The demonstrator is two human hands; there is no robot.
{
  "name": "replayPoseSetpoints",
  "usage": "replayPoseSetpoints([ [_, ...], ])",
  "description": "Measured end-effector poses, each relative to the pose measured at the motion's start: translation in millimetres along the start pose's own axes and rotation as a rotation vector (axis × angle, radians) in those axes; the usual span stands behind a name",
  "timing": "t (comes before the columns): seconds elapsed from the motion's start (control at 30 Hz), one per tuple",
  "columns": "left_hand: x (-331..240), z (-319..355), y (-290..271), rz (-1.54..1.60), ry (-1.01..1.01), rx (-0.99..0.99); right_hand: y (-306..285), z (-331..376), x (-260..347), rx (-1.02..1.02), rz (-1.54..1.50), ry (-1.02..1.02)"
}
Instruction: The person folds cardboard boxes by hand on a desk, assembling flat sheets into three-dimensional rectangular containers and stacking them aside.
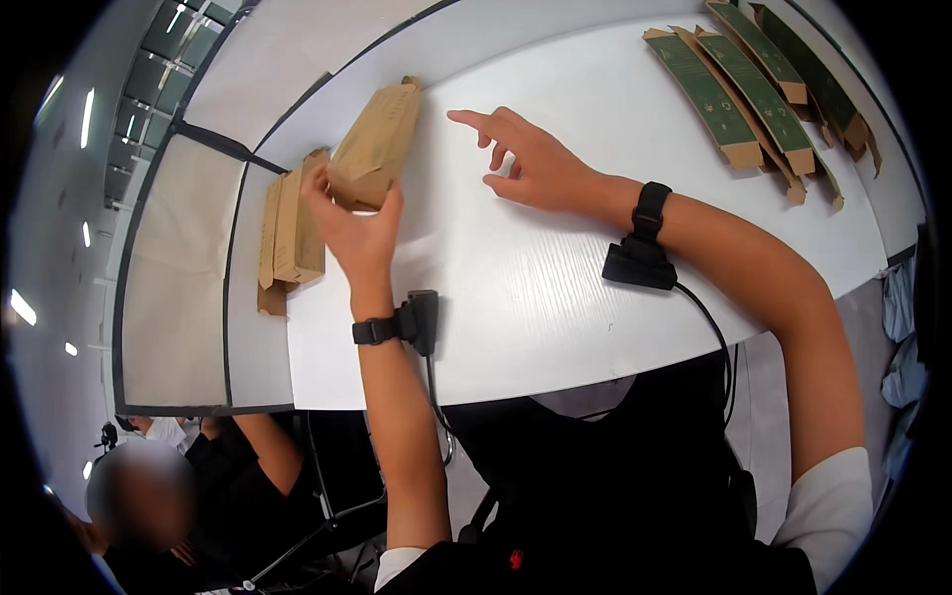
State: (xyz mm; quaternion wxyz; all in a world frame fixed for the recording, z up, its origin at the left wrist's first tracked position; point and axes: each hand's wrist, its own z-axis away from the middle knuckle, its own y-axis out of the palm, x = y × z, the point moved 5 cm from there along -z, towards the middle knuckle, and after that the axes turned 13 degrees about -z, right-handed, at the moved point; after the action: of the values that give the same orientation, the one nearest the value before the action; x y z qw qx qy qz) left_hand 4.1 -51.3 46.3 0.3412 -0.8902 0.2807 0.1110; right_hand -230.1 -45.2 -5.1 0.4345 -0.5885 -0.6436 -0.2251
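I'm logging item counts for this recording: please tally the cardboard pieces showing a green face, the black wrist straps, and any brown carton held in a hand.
Green-faced cardboard pieces: 4
Black wrist straps: 2
Brown carton in the left hand: 1
Total: 7

On the table (pixel 526 327), boxes (pixel 301 233) sit left (beside the partition (pixel 183 288)), cartons (pixel 759 104) at far right.
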Motion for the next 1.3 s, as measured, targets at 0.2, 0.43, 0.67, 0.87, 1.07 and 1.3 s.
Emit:
replayPoseSetpoints([
  [0.2, 27, 19, -44, -0.155, -0.135, 0.130, 1, 0, -2, 0.051, 0.024, -0.003],
  [0.43, 33, 72, -134, 0.477, -0.368, -0.103, 1, 0, -4, 0.025, 0.052, -0.026],
  [0.67, 5, 86, -344, 0.163, 0.023, -0.817, 2, 3, -3, 0.030, 0.015, 0.069],
  [0.87, 139, 101, -441, -0.141, -0.257, -1.201, 1, 1, -3, 0.027, -0.015, 0.108],
  [1.07, 288, 98, -373, 0.112, -0.454, -0.526, -6, 4, -8, 0.027, -0.018, 0.146],
  [1.3, 333, 120, -333, -0.956, 0.221, 0.189, -2, 4, -11, 0.069, -0.027, 0.199],
])
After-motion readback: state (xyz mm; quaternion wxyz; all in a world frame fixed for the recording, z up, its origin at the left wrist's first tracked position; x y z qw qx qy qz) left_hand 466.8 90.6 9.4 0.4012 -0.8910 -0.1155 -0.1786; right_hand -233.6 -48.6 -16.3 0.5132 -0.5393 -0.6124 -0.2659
